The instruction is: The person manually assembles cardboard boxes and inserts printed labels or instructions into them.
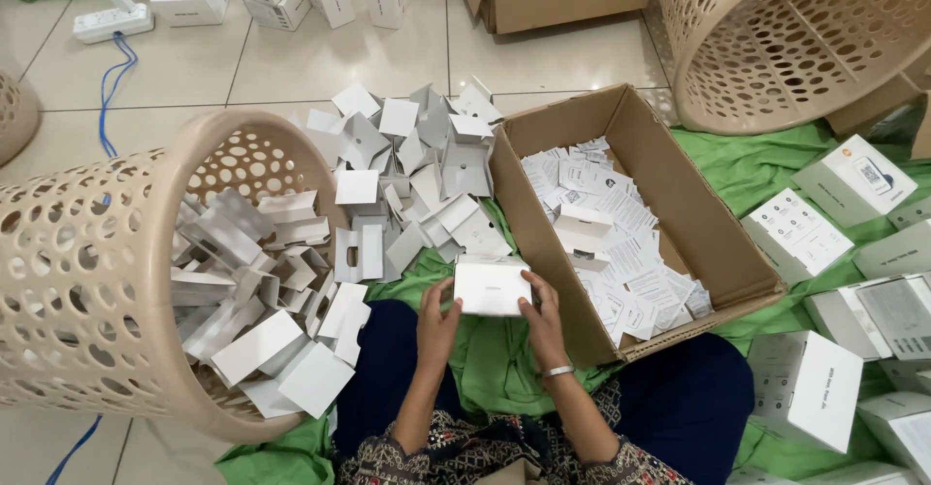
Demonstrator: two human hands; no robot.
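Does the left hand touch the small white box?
Touching. The head view shows the left hand gripping the left edge of the small white box, fingers on it.

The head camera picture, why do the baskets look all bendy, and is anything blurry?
In the head view, the wide lens curves the edges, so the left basket and the upper-right basket bulge. The light is soft and even, with faint shadows. The white box, left hand and right hand look sharp.

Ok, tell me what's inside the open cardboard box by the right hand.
The cardboard box holds loose printed paper leaflets and one white folded insert. The box floor under them is mostly covered.
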